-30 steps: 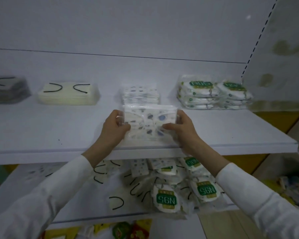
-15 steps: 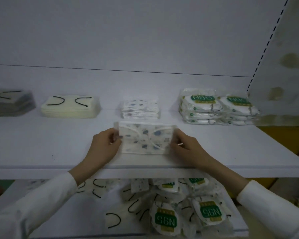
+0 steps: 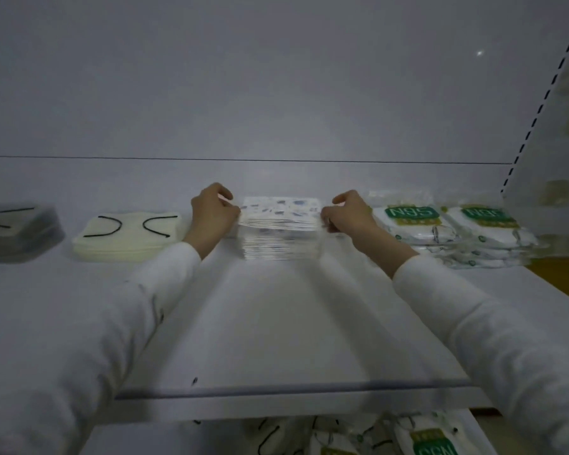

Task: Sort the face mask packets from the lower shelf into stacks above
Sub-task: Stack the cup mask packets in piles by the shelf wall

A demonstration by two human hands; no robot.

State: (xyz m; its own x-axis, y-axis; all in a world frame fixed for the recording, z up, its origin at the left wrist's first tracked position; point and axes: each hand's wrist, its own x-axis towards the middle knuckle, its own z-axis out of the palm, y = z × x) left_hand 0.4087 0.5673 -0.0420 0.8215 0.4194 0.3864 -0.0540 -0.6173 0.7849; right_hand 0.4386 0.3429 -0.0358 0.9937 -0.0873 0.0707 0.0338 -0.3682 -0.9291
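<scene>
A white mask packet with blue prints (image 3: 281, 210) lies on top of the matching stack (image 3: 280, 246) at the back middle of the upper shelf (image 3: 276, 323). My left hand (image 3: 212, 213) pinches the packet's left edge and my right hand (image 3: 347, 213) pinches its right edge. The packet's front edge sags slightly above the pile. Below the shelf's front lip, mixed loose packets (image 3: 375, 436) on the lower shelf show only partly.
Along the back of the upper shelf sit a grey mask stack (image 3: 17, 233) at far left, a cream stack with black loops (image 3: 128, 239), and two green-labelled N95 piles (image 3: 454, 231) at right. A slotted upright (image 3: 536, 113) bounds the right side.
Both hands carried the printed packet from the shelf's front edge back to the printed stack and set it on top. The view has moved closer and higher.
</scene>
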